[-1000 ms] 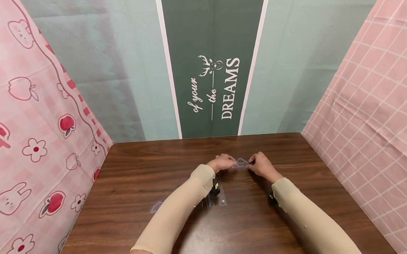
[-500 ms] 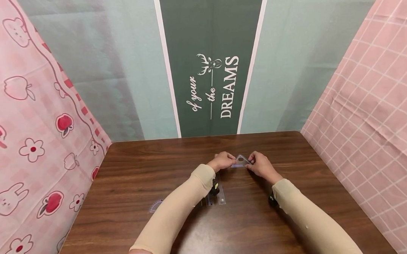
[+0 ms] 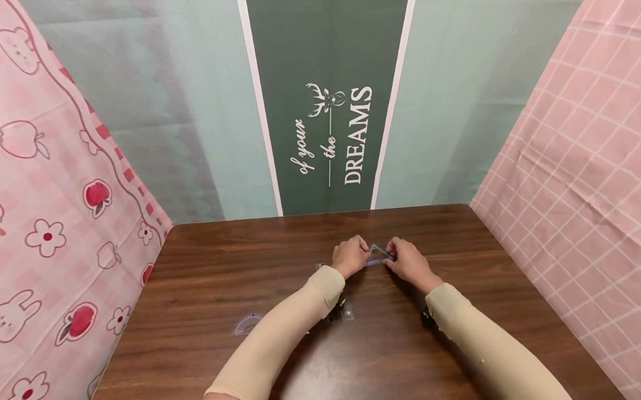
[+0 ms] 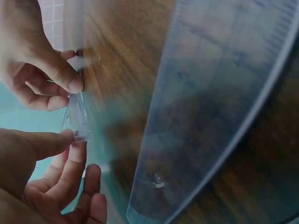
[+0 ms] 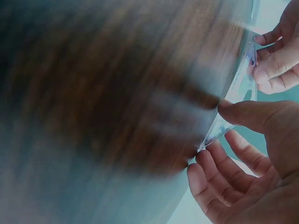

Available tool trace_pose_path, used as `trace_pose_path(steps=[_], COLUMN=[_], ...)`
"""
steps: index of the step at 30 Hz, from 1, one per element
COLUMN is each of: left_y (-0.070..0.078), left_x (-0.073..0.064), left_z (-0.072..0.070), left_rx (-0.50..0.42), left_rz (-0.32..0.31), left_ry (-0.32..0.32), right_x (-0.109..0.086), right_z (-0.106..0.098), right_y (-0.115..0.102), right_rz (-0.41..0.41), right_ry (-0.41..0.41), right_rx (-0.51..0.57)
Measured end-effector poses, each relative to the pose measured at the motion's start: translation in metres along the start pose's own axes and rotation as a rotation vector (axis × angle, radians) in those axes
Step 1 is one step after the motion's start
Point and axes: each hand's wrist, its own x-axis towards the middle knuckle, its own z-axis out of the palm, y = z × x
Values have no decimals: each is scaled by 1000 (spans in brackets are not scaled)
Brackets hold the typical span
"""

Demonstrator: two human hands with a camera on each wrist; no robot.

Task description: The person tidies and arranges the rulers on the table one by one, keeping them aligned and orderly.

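Note:
Between my two hands is a clear triangular set square [image 3: 374, 261] with a bluish-purple lower edge. My left hand [image 3: 351, 256] pinches its left corner between thumb and fingers. At the opposite corner my right hand [image 3: 409, 260] grips it, and in the right wrist view its thumb [image 5: 247, 114] lies along the edge with the fingers curled on the other side. The set square is close to the tabletop; whether it touches cannot be told. Under my left wrist lies a clear ruler [image 3: 347, 312], mostly hidden by the arm. It looms large and blurred in the left wrist view.
A clear protractor [image 3: 247, 324] with purple markings lies left of my left forearm, partly covered by it. The brown wooden table [image 3: 204, 253] ends at a green and grey-blue cloth backdrop [image 3: 320, 200]. Pink patterned cloths hang at both sides.
My left hand has turned, and its wrist has shifted slightly right and nearer, baring a ruler's far end. The set square has changed tilt slightly. More of the protractor shows. My right hand keeps its grip.

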Motion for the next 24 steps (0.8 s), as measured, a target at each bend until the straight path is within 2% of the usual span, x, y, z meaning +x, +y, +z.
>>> trace_pose_path(steps=[5,13,18,24], left_y=[-4,-10,-11,-12], left_x=[0,-3,-8,-19], left_z=[-5,-11,-16,-24], left_rx=[-73,-146,-165,-170], left_rz=[16,10,11,60], left_ry=[-2,-14,-29,-20], right_x=[-1,-5,-9,-13], right_z=[0,1,-1,-3], right_y=[2,-1,-4,-6], right_rz=[18,-19,-58,-106], right_ry=[-31,-38,-52,-23], right_rx=[19,27,30,11])
